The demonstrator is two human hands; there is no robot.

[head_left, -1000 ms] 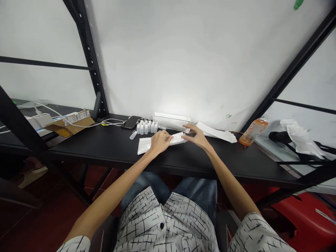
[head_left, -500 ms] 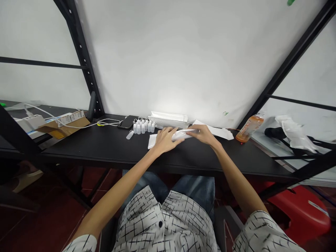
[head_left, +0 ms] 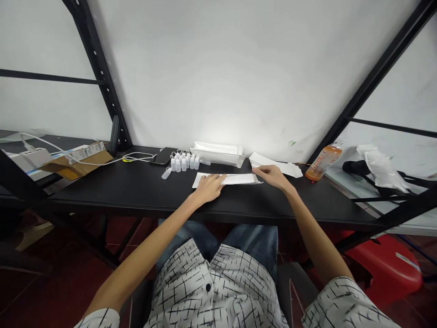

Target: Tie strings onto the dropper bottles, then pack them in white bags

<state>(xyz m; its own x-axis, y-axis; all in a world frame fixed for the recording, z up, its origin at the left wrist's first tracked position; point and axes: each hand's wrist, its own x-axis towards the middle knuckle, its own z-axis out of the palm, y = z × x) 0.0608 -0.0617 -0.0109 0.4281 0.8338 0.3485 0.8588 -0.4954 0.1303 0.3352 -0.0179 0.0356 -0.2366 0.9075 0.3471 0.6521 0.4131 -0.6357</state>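
Note:
A long flat white packet (head_left: pixel 239 179) with a clear film end lies crosswise on the black table. My left hand (head_left: pixel 209 187) rests flat on its left part, fingers stretched out. At the upper right corner of the packet is my right hand (head_left: pixel 273 177), its fingers bent and pressed together. Whether film is pinched between those fingertips is hidden. Behind the packet lies a stack of similar white packets (head_left: pixel 218 154). Several small white bottles with looped caps (head_left: pixel 184 161) stand to the left, and one bottle (head_left: pixel 166 173) lies on its side.
White paper strips (head_left: pixel 278 165) lie behind my right hand. An orange drink bottle (head_left: pixel 322 162) leans at the right near the black frame. A phone (head_left: pixel 164 156), a white cable (head_left: pixel 136 155) and an opened cardboard box (head_left: pixel 82 163) are at the left. The table's front edge (head_left: pixel 218 217) is near my lap.
The packet, raised and bent between my hands before, now lies flat on the table. My left hand has flattened onto it; my right hand has moved slightly right.

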